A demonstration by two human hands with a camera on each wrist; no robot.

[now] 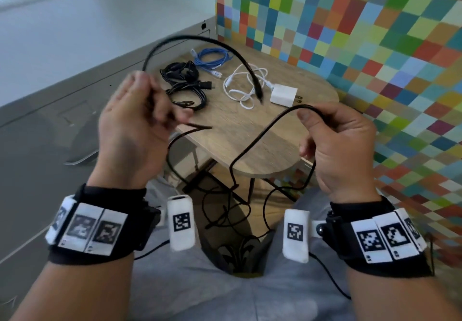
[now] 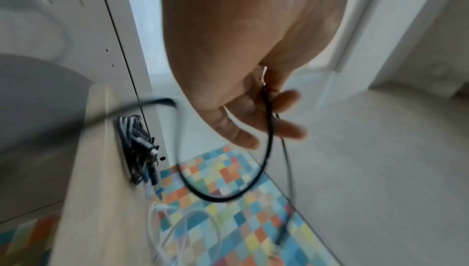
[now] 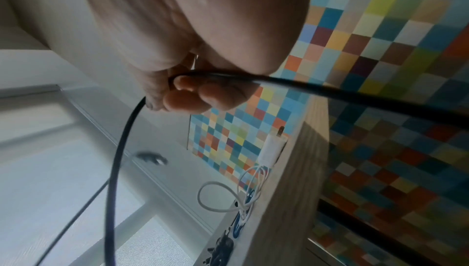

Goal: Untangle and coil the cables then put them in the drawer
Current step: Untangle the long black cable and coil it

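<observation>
A long black cable (image 1: pixel 260 135) runs between my two hands above the near edge of the wooden table (image 1: pixel 250 130). My left hand (image 1: pixel 140 110) pinches it, and one end arcs up and over to a plug (image 1: pixel 258 90) hanging above the white cable. My right hand (image 1: pixel 332 133) grips another part of it; slack hangs down tangled over my lap (image 1: pixel 232 210). The left wrist view shows the black cable (image 2: pixel 269 139) looping under my left hand (image 2: pixel 253 109). The right wrist view shows my right hand (image 3: pixel 203 89) curled round the black cable (image 3: pixel 121 150).
On the table lie a coiled black cable bundle (image 1: pixel 183 83), a blue network cable (image 1: pixel 212 59) and a white cable (image 1: pixel 245 84) with a white charger (image 1: pixel 283 96). A chequered coloured wall (image 1: pixel 350 33) stands right, a grey cabinet (image 1: pixel 62 90) left.
</observation>
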